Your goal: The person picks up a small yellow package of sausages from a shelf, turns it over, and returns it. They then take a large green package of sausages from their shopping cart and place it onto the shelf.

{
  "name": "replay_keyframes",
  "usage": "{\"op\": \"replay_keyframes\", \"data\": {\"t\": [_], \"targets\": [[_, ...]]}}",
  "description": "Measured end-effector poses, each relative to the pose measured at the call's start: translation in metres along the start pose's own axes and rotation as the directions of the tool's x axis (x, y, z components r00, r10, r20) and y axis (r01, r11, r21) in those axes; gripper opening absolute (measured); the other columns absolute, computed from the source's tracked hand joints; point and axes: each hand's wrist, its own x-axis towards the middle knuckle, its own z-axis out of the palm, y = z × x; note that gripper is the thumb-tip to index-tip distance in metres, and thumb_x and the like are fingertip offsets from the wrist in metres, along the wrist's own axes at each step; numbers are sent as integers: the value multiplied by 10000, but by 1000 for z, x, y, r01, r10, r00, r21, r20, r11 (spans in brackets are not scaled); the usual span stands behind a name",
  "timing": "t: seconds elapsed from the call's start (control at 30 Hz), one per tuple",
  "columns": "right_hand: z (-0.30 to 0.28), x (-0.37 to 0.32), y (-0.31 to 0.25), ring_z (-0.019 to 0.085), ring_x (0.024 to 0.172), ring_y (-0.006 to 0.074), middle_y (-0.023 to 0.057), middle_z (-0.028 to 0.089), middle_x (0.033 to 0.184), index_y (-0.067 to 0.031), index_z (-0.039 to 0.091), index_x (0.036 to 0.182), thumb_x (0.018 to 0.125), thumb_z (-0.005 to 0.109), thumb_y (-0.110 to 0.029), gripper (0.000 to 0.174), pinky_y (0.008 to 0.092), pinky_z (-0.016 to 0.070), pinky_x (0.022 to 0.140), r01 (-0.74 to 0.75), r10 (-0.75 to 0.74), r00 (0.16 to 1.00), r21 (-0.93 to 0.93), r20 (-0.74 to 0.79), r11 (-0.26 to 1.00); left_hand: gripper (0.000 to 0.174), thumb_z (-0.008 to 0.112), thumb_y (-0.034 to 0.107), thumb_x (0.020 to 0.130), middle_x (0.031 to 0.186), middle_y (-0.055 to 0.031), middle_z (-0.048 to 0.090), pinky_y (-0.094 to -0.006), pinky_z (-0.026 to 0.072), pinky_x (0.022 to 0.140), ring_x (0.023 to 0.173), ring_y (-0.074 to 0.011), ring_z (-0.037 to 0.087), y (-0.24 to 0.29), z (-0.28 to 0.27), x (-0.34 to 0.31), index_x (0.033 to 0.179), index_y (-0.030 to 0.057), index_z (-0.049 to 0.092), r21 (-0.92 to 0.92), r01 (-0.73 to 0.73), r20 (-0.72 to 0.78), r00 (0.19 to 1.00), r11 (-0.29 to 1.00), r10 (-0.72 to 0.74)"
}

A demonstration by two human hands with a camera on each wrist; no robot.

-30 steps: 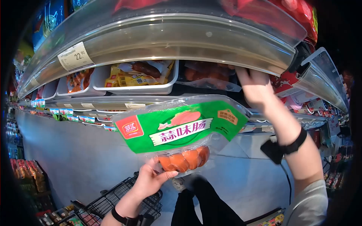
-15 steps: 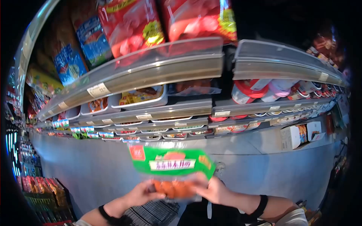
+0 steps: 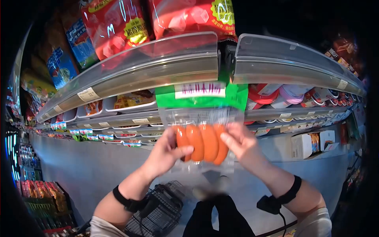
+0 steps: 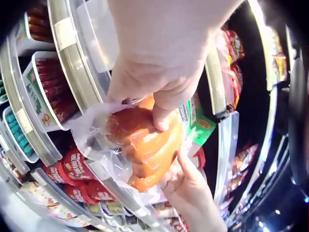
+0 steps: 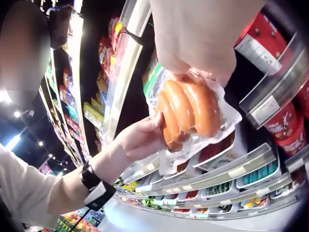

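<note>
Both hands hold a clear plastic pack of sausages (image 3: 203,143) with a green top label. In the head view, my left hand (image 3: 162,154) pinches its left side, thumb across the front of the sausages. My right hand (image 3: 241,143) grips the opposite side, thumb on the front. Several plump orange sausages lie side by side in the pack, also filling the middle of the left wrist view, where the sausages (image 4: 145,145) sit under my left thumb. From the right wrist, the sausages (image 5: 188,108) appear below my right hand, with my left hand (image 5: 140,137) at their side.
Behind the pack run shelves with a clear front guard (image 3: 142,63). Red bags (image 3: 189,19) stand on the upper shelf; white trays (image 3: 132,104) and red-lidded tubs (image 3: 264,94) sit below. A black shopping basket (image 3: 158,213) is at lower left, and an open carton (image 3: 312,144) is on the right.
My right hand has come out of the shelf and taken the pack's right side. The pack has risen toward the shelf front, its sausages now facing me more squarely.
</note>
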Motion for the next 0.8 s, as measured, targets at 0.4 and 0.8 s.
{"op": "replay_keyframes", "data": {"t": [0.4,0.8], "targets": [[-17,129,5,558,1082,225,173,603,1093,45,486,1174,772,725,-161,512,324,430,918,339,-380,923,-341,-60,877,432,658,69,842,1151,-117,595,-322,442,898,1008,-184,575,47,-21,91,1218,-41,477,185,-250,-242,926,950,290],[-19,122,6,552,1079,217,136,542,1202,-17,346,1310,754,747,-60,686,333,463,895,55,-213,968,-718,-131,694,389,678,-81,753,1008,-170,627,-330,496,806,923,-230,621,14,-25,105,1092,-58,490,762,-174,-225,832,624,507]]}}
